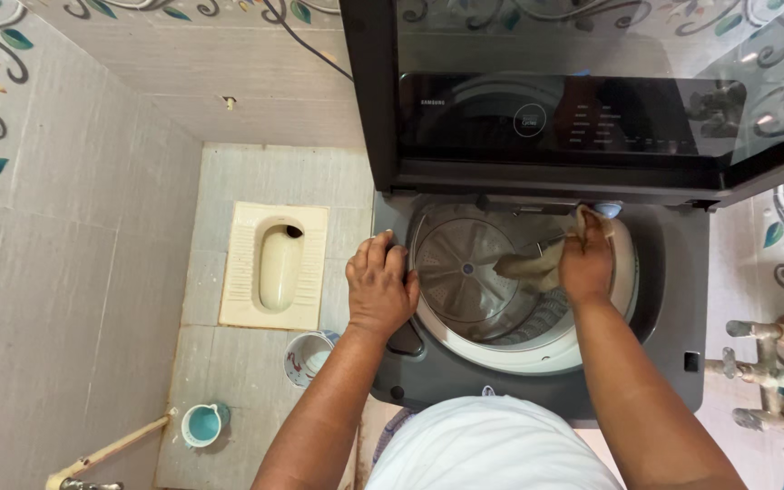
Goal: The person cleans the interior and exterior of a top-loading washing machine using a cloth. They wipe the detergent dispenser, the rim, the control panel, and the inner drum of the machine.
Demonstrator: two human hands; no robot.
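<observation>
The person leans over a top-loading washing machine (682, 299) whose dark glass lid (592, 91) stands raised at the back. The right hand (585, 259) reaches over the far rim of the steel drum (469, 272), its fingers closed around a beige cloth (528, 268) that hangs just inside the drum's opening, near the back right. The left hand (380, 290) rests flat on the machine's grey top at the drum's left edge, fingers spread and holding nothing. Left of the machine, a cream squat toilet pan (274, 268) sits in the tiled floor, with a small patterned bucket (306, 356) and a teal mug (203, 424) nearer the person. Brass taps (778, 363) stand to the machine's right.
</observation>
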